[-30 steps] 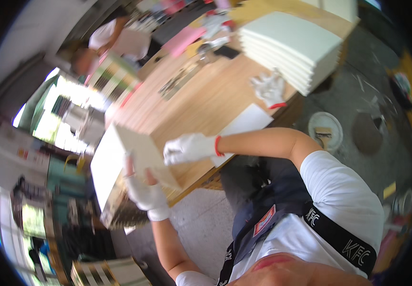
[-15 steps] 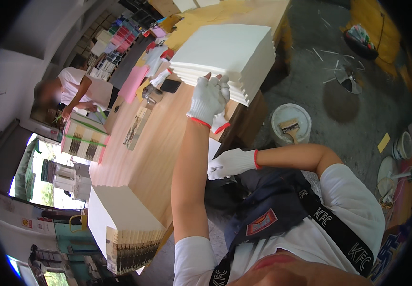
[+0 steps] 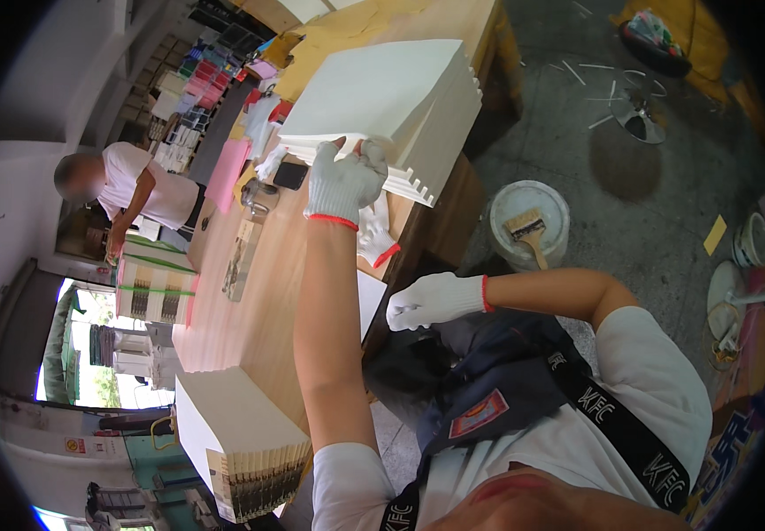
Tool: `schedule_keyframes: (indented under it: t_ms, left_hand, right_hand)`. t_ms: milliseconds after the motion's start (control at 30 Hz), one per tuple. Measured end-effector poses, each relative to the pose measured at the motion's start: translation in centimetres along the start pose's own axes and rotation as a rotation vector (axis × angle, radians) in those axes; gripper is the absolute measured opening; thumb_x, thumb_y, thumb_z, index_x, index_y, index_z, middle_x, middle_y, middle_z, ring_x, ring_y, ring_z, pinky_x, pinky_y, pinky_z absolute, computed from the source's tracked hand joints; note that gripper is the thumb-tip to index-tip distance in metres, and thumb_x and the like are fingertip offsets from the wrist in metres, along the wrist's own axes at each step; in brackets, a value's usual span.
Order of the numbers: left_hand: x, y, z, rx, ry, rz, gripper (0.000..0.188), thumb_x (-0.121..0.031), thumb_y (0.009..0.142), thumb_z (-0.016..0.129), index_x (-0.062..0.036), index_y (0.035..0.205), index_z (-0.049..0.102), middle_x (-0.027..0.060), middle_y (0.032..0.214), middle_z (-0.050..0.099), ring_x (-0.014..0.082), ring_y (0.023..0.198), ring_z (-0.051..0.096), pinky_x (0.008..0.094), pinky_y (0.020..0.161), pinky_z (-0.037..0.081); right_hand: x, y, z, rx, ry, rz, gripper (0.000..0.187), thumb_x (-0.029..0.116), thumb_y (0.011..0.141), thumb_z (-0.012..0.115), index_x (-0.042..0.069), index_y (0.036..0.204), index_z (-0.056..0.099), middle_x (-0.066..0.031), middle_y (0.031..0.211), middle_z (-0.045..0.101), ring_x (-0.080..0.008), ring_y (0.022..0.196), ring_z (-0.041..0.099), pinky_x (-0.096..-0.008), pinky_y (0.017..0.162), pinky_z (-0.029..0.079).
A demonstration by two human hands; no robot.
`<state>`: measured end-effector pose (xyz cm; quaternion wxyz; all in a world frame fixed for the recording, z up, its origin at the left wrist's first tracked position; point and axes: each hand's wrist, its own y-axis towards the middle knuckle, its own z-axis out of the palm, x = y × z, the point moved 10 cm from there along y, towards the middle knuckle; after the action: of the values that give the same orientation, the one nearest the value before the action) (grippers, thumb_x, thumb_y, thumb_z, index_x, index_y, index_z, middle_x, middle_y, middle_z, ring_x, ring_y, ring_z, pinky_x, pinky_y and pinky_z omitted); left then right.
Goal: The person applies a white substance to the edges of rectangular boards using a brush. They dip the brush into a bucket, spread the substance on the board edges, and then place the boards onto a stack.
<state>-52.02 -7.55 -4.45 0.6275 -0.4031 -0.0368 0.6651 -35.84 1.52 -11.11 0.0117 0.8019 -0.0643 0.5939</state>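
My left hand (image 3: 344, 181), in a white knit glove with a red cuff and some fingertips bare, reaches to the near edge of a tall stack of white paper blocks (image 3: 373, 84). Its thumb and fingers are closed on the edge of the upper sheets, which bow upward there. Lower blocks show a stepped edge at the near right corner. A loose white glove (image 3: 377, 237) lies on the table just below this hand. My right hand (image 3: 435, 301), gloved the same way, hangs near my apron by the table edge, its fingers curled in and nothing visible in them.
On the wooden table (image 3: 272, 310) lie a black phone (image 3: 290, 175), a glass jar (image 3: 260, 196), a printed strip (image 3: 240, 261) and pink paper (image 3: 227, 175). Another block stack (image 3: 245, 434) stands near left. A person (image 3: 148, 190) handles bundles across. A bucket with a brush (image 3: 528, 232) stands right.
The view has shifted, so the table and stack sit further left. My left hand has moved slightly left along the stack, where the upper sheets now bow up more. My right hand stays low.
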Motion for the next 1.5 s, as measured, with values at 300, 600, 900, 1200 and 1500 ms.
schedule_keyframes:
  t_ms: [300, 600, 900, 1200, 1500]
  left_hand:
    - [-1.9, 5.1, 0.1, 0.001, 0.105, 0.173, 0.029, -0.027, 0.096, 0.054, -0.0017, 0.111, 0.049, 0.0156, 0.115, 0.055, 0.0334, 0.103, 0.059, 0.0491, 0.088, 0.056]
    - [-6.3, 3.3, 3.7, 0.233, 0.017, 0.358, 0.036, -0.015, 0.098, 0.046, 0.0059, 0.127, 0.052, 0.026, 0.122, 0.06, 0.0298, 0.091, 0.07, 0.026, 0.058, 0.063]
    - [-16.0, -8.4, -15.1, 0.234, 0.431, 0.472, 0.045, -0.029, 0.097, 0.055, 0.0044, 0.127, 0.054, 0.0162, 0.103, 0.069, 0.0157, 0.07, 0.069, 0.0208, 0.046, 0.055]
    - [-12.8, -22.2, -36.2, -0.489, 0.46, 0.577, 0.051, -0.005, 0.089, 0.047, 0.0017, 0.14, 0.046, 0.0189, 0.131, 0.058, 0.0321, 0.117, 0.062, 0.0432, 0.094, 0.056]
    - [-10.3, -20.2, -42.4, -0.403, 0.603, 0.479, 0.05, -0.019, 0.097, 0.054, -0.0004, 0.143, 0.045, 0.0132, 0.129, 0.061, 0.0228, 0.111, 0.063, 0.0355, 0.096, 0.05]
  right_hand:
    - [5.6, -4.1, -11.3, -0.434, -0.25, -0.3, 0.032, 0.041, 0.097, 0.054, 0.016, 0.115, 0.064, -0.0092, 0.097, 0.071, -0.028, 0.091, 0.068, -0.0373, 0.081, 0.05]
    - [1.9, -3.5, -23.6, -0.589, 0.146, -0.09, 0.045, 0.037, 0.099, 0.055, 0.01, 0.135, 0.057, -0.0054, 0.105, 0.071, -0.009, 0.072, 0.064, -0.0262, 0.064, 0.053]
    - [2.2, 3.2, -25.2, -0.375, 0.846, 0.003, 0.064, 0.052, 0.099, 0.048, -0.002, 0.133, 0.051, -0.0148, 0.117, 0.067, -0.0157, 0.083, 0.071, -0.0241, 0.062, 0.062]
    - [-1.5, 19.5, -8.0, -0.094, 0.27, 0.151, 0.035, 0.046, 0.09, 0.059, 0.013, 0.092, 0.069, -0.0084, 0.105, 0.066, -0.0213, 0.08, 0.065, -0.0465, 0.076, 0.058]
    - [-5.2, 21.4, -5.2, 0.016, -1.113, 0.279, 0.033, 0.05, 0.093, 0.047, 0.036, 0.115, 0.067, -0.0041, 0.159, 0.034, -0.044, 0.145, 0.018, -0.08, 0.099, 0.003]
